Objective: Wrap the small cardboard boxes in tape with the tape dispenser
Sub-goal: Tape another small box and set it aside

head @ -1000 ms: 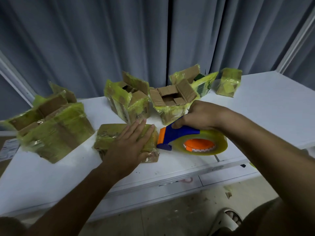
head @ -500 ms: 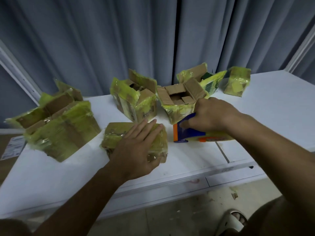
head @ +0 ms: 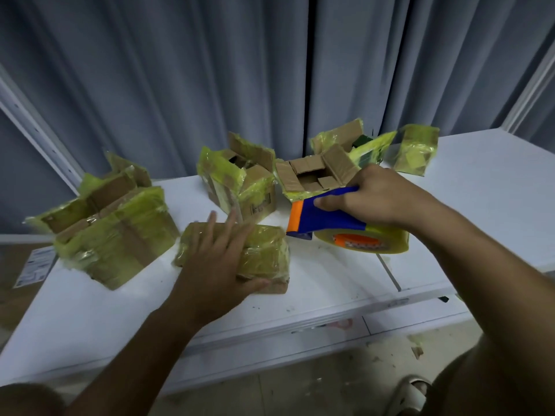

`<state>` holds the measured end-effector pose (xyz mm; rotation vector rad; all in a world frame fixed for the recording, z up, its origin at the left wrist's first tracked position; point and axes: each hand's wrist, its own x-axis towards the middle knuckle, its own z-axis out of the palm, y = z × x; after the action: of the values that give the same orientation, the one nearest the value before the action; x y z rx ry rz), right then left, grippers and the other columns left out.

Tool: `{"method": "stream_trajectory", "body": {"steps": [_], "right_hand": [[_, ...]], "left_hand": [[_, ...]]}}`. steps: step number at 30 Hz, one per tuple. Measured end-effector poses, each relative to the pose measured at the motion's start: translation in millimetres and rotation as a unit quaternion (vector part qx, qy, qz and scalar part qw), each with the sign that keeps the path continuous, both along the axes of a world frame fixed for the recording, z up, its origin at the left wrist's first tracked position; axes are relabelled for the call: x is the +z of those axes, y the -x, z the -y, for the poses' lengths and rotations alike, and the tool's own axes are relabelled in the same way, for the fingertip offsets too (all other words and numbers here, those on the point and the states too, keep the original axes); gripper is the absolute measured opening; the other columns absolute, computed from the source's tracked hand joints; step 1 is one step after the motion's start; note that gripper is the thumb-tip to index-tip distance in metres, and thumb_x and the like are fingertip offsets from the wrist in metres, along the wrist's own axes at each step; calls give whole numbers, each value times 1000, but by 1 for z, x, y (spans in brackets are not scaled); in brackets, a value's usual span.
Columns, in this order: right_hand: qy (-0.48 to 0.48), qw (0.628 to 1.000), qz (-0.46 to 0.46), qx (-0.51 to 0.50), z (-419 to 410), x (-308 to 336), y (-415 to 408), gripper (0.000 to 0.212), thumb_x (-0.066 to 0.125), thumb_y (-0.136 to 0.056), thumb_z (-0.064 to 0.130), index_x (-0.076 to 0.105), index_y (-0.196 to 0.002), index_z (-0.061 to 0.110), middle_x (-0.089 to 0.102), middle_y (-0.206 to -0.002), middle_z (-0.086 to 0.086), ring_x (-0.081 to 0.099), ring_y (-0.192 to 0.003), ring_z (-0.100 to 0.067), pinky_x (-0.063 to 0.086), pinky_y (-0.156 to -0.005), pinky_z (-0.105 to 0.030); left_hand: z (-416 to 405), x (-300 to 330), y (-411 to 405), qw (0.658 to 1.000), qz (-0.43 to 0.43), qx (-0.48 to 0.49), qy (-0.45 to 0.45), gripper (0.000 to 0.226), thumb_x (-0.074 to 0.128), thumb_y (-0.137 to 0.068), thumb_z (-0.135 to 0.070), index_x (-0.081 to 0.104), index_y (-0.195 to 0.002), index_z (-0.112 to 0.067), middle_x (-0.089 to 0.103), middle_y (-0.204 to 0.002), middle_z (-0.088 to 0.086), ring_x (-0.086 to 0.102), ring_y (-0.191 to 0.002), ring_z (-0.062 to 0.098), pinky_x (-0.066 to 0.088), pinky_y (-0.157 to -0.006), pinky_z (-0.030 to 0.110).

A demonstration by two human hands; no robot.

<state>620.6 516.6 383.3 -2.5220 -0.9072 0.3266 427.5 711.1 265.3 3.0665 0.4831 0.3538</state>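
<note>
a white table [head: 315,298], scuffed and speckled near its front edge, stands against grey curtains [head: 180,70]. the left hand [head: 216,265] lies flat, fingers straight, on a taped small box [head: 264,256] near the front edge. beside it the right hand [head: 378,199] grips the blue-and-orange tape dispenser [head: 324,220]. opened, tape-covered boxes [head: 237,178] line the back edge; scraps litter the floor [head: 330,391].

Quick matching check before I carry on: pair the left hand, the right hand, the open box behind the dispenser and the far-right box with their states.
1. left hand
2. right hand
3. open box
4. far-right box

A. flaps up
B. grips the tape dispenser
C. alone near the curtain
D. flat on the wrapped box

Pairs: 1-D, 2-B, 3-A, 4-C
</note>
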Motion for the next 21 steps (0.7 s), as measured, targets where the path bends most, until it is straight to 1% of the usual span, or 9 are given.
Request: {"method": "stream_trajectory", "body": {"steps": [3, 5, 7, 9, 12, 15, 18, 19, 21], "right_hand": [[-9, 1000, -5, 1, 4, 0, -4, 42, 70, -81, 65, 53, -83, 27, 67, -82, 5, 64, -78, -15, 48, -62, -29], [-9, 1000, -12, -8, 6, 2, -6, 42, 70, -81, 65, 56, -83, 26, 69, -83, 4, 65, -77, -15, 52, -67, -31], [-19, 999, -23, -16, 9, 4, -8, 42, 71, -81, 64, 59, -83, 25, 71, -83, 3, 65, -74, -16, 54, -68, -30], [-39, 998, -42, -19, 13, 7, -8, 40, 71, -82, 63, 61, -82, 24, 71, -81, 4, 65, -73, -16, 52, -65, -29], [-51, 997, -65, -13, 15, 8, -6, 42, 70, -82, 63, 65, -84, 22, 72, -78, 2, 67, -73, -17, 49, -63, -27], [-64, 994, -83, -9, 15, 7, -3, 48, 70, -79, 65, 70, -86, 18, 74, -78, -1, 70, -73, -18, 49, -63, -27], [-80, 992, -99, 1, 18, 8, -1, 45, 69, -79, 65, 70, -85, 20, 75, -75, 2, 70, -71, -16, 49, -60, -23], [-86, 991, -105, 3, 19, 9, -1, 44, 69, -78, 64, 70, -85, 21, 75, -73, 4, 70, -70, -15, 49, -59, -22], [-93, 988, -123, 9, 20, 11, -1, 47, 68, -75, 66, 72, -87, 21, 75, -71, 6, 71, -68, -14, 50, -59, -22]], "left_hand": [[-13, -10, 9, 1000, -23, -2, -4, 92, 20, -82, -87, 22, -154, -30, 16, -163, 2, 7, -150, 36, 11, -117, 63], [-21, -17, 7, 999, -29, -18, 11, 89, 19, -84, -86, 20, -155, -33, 14, -164, -1, 2, -151, 32, 7, -118, 60], [-27, -17, 5, 999, -25, -30, 10, 87, 17, -82, -87, 14, -155, -39, 10, -164, -6, -5, -151, 27, 1, -120, 56], [-30, -17, 5, 999, -11, -34, 11, 87, 18, -81, -88, 13, -154, -41, 9, -163, -10, -7, -151, 25, -3, -120, 54], [-24, -14, 8, 999, 26, -30, 32, 90, 29, -80, -87, 17, -155, -38, 14, -162, -13, -3, -151, 22, -3, -120, 55], [-19, -8, 11, 994, 61, -7, 87, 101, 45, -71, -86, 26, -152, -29, 25, -159, -7, 10, -149, 25, 6, -120, 55], [-28, -7, 18, 997, 53, 6, 62, 93, 45, -67, -89, 36, -142, -36, 28, -157, -10, 19, -145, 27, 20, -114, 60], [-31, -8, 20, 997, 44, 6, 57, 90, 42, -67, -90, 34, -143, -41, 27, -157, -12, 20, -144, 25, 21, -112, 59], [-39, -10, 24, 997, 34, -1, 67, 88, 37, -70, -89, 22, -147, -50, 26, -155, -15, 20, -142, 23, 21, -113, 56]]}}
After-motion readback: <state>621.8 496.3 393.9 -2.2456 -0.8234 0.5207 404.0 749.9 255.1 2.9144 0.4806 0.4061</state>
